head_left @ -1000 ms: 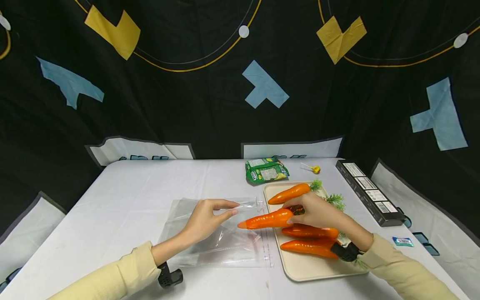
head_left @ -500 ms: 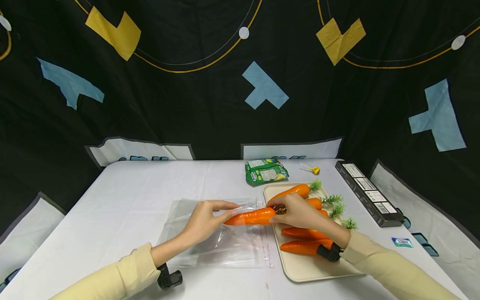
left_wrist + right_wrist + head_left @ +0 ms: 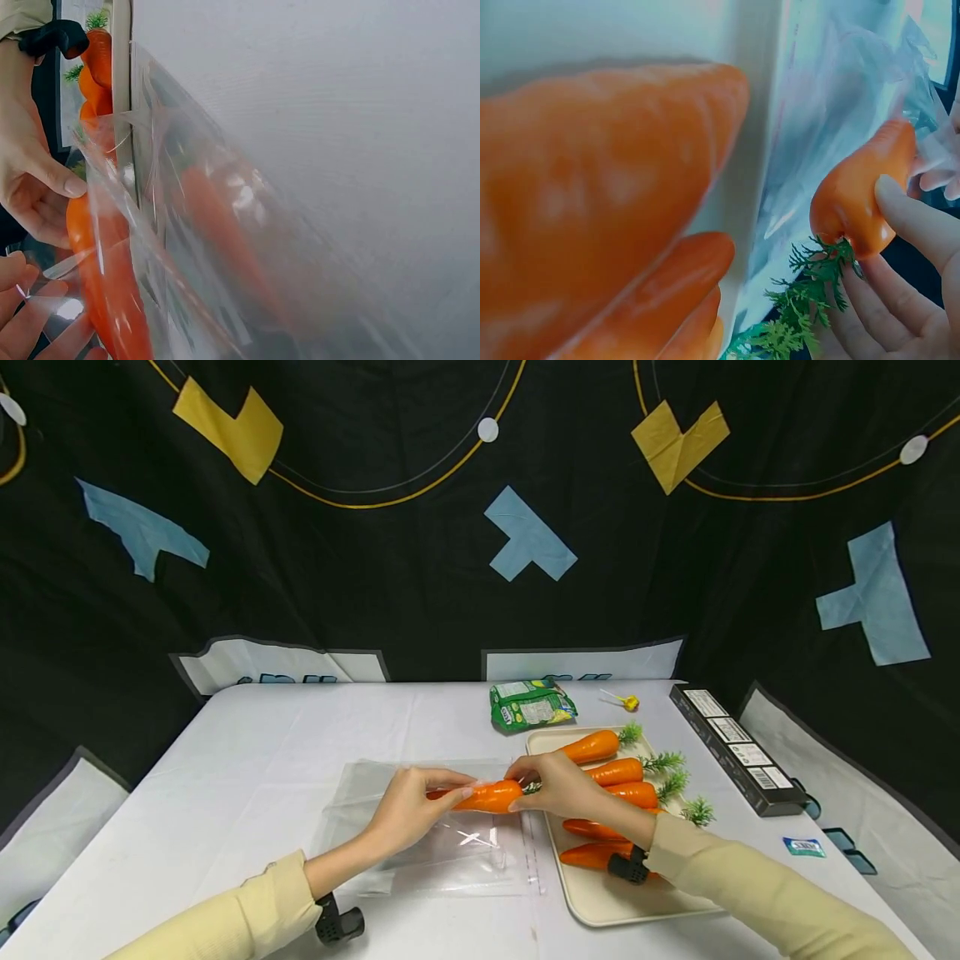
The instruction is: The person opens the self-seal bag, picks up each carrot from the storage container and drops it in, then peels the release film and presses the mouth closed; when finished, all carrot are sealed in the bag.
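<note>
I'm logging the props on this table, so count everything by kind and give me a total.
Carrots: 6, one held, five on the tray
Clear plastic bag: 1
Tray: 1
Green snack packet: 1
Lollipop: 1
Black box: 1
Small blue packet: 1
Total: 12

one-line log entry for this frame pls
left hand: holds clear plastic bag mouth | right hand: grips carrot at leafy end, tip inside bag | tray: five carrots
</note>
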A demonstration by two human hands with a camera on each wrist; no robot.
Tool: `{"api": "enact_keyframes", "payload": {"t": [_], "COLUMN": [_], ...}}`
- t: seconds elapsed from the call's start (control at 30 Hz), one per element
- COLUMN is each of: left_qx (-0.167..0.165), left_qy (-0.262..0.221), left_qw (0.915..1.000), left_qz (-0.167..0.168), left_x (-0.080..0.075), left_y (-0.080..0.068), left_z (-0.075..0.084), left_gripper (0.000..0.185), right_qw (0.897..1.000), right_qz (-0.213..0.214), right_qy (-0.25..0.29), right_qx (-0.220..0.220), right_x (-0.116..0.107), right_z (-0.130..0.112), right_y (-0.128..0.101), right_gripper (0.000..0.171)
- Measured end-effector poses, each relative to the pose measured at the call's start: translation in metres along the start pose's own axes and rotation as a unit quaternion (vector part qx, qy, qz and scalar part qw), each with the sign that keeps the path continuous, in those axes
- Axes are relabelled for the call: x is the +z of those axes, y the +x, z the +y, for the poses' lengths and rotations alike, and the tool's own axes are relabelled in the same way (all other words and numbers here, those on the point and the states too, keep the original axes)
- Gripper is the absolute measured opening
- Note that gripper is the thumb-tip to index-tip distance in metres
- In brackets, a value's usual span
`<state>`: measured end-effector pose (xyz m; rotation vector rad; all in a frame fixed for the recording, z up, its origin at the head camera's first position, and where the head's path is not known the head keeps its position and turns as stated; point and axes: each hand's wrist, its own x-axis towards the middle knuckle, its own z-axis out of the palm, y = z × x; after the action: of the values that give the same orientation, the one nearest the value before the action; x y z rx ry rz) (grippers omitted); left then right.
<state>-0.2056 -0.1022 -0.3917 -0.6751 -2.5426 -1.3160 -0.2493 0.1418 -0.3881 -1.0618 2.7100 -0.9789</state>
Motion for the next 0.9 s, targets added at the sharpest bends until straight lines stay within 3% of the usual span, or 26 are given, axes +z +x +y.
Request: {"api": "enact_keyframes", "payload": {"t": [0.23, 0.57, 0.8, 0.9], "left_qx": [-0.014, -0.025, -0.005, -0.012], "left_qy": [0.002, -0.016, -0.005, 0.002], "left_qw": [0.9999, 0.9996, 0.9999, 0.9999], "left_qz": [0.003, 0.002, 0.007, 0.009], "left_x": [-0.001, -0.005, -0.005, -0.006], "left_y": [-0.001, 0.001, 0.002, 0.002], "left_z": [-0.003, 0.0, -0.003, -0.003], "left_gripper": [0.012, 0.011, 0.012, 0.011], "right_qw": [1.0, 0.999, 0.999, 0.999], "right_qz": [-0.004, 0.026, 0.045, 0.039], "right_qy": [0.026, 0.025, 0.023, 0.02], "right_qx": [0.003, 0.007, 0.018, 0.024], "right_x": [0.005, 0.009, 0.018, 0.02], "right_z": [-0.004, -0.015, -0.011, -0.008], "right_y": [0.007, 0.016, 0.02, 0.019], "right_gripper": [0.032, 0.029, 0.022, 0.021]}}
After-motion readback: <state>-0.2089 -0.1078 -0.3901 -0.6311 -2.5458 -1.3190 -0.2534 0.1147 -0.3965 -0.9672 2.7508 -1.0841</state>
